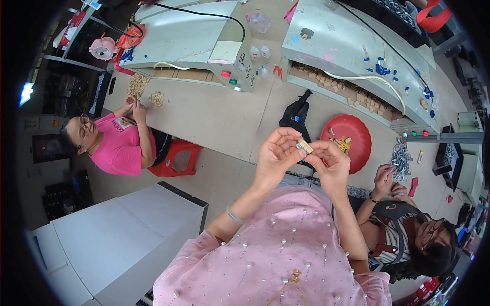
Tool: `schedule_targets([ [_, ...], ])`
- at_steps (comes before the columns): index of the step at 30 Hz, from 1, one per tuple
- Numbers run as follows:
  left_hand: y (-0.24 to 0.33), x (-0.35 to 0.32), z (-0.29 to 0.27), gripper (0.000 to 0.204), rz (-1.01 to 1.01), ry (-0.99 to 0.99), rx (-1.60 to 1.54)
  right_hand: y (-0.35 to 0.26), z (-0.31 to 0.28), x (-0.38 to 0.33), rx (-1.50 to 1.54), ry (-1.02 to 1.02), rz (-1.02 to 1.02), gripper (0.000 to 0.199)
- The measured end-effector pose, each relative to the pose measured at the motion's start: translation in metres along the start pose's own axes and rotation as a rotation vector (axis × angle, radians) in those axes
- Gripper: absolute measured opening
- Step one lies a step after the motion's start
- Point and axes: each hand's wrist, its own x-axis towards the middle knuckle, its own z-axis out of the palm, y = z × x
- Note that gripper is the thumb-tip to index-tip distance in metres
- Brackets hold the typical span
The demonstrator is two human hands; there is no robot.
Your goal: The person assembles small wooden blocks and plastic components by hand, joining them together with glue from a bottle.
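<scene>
Both my hands meet in front of my chest at the table's edge. Between their fingertips is a small tan, block-shaped piece [304, 146] with a lighter face and a bit of blue under it. My left hand [278, 155] pinches it from the left with thumb and fingers. From the other side, my right hand [331, 164] closes thumb and forefinger on it. Beside my right hand lies a red scalloped plate [362, 150] holding small yellow and tan pieces [342, 144]. A black cloth item [294, 116] lies just beyond my hands.
Two pale machine housings [178, 35] [352, 56] stand across the table [214, 112]; the right one's slot holds many tan pieces. A co-worker in pink [120, 140] sits left by tan piles. Another person [403, 229] sits right, hands near metal parts [400, 160]. A white cabinet [127, 229] stands lower left.
</scene>
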Motion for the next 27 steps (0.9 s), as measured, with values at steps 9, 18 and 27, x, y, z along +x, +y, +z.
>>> schedule_targets([
  [9,0.000,0.003,-0.005,0.036,0.014,-0.013,-0.038,-0.009,0.005,0.002,-0.194,0.039,-0.159,0.020],
  [18,-0.001,0.000,0.001,0.031,0.092,-0.018,-0.022,-0.019,0.011,0.004,-0.400,0.060,-0.353,0.017],
  [27,-0.001,-0.005,0.006,0.031,0.175,0.008,0.070,-0.018,0.013,0.002,-0.331,0.090,-0.384,0.018],
])
